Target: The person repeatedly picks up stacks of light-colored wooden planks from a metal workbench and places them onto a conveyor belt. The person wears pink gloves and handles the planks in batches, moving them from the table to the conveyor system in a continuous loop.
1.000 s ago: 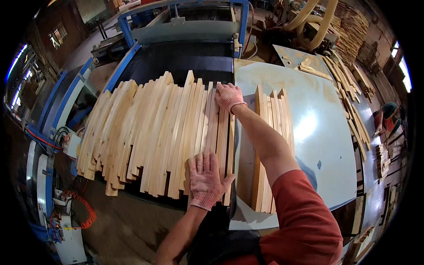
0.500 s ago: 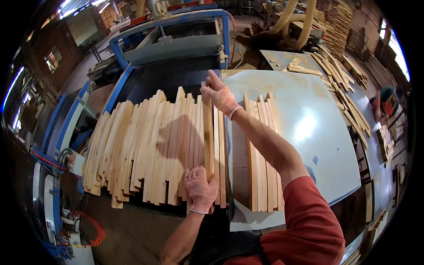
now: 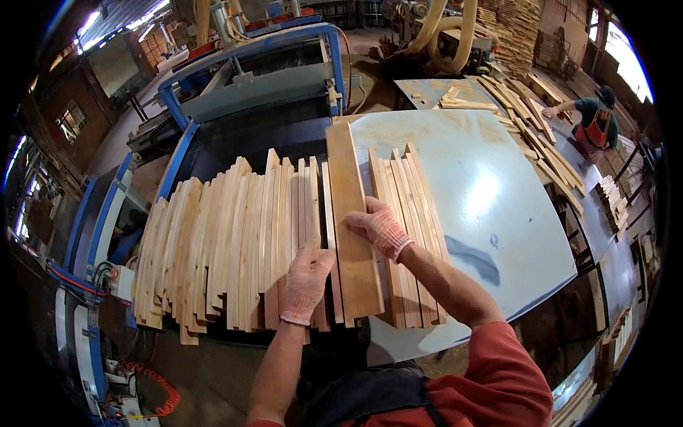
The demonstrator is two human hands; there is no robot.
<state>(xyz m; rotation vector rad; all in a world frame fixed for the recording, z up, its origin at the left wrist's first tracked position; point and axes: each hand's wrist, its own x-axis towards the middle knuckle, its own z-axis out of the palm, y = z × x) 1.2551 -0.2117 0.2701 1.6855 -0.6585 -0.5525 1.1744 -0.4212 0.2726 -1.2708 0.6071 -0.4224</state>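
A wide wooden board (image 3: pixel 352 249) stands out, tilted to show its broad face, over the right end of a row of wooden strips (image 3: pixel 235 242). My right hand (image 3: pixel 384 229), in a pale pinkish knit glove, grips the board by its right edge, thumb on the face; its other fingers are partly hidden. My left hand (image 3: pixel 306 281), gloved alike, lies over the strips just left of the board, fingers stretched forward and thumb apart. Nothing shows in its grasp. Right of the board, a smaller group of strips (image 3: pixel 409 249) lies on a pale metal sheet table (image 3: pixel 462 164).
Behind the strips is a blue-framed machine (image 3: pixel 249 67) with a dark bed (image 3: pixel 263 135). Loose wooden pieces (image 3: pixel 530 124) lie on a table at the far right, where a co-worker (image 3: pixel 596 124) in a red apron stands. A coiled orange hose (image 3: pixel 167 395) hangs at lower left.
The board has turned from on edge to showing its broad face and shifted right. My right hand slid back from its far end to mid-length; my left hand moved off the near end onto the strips.
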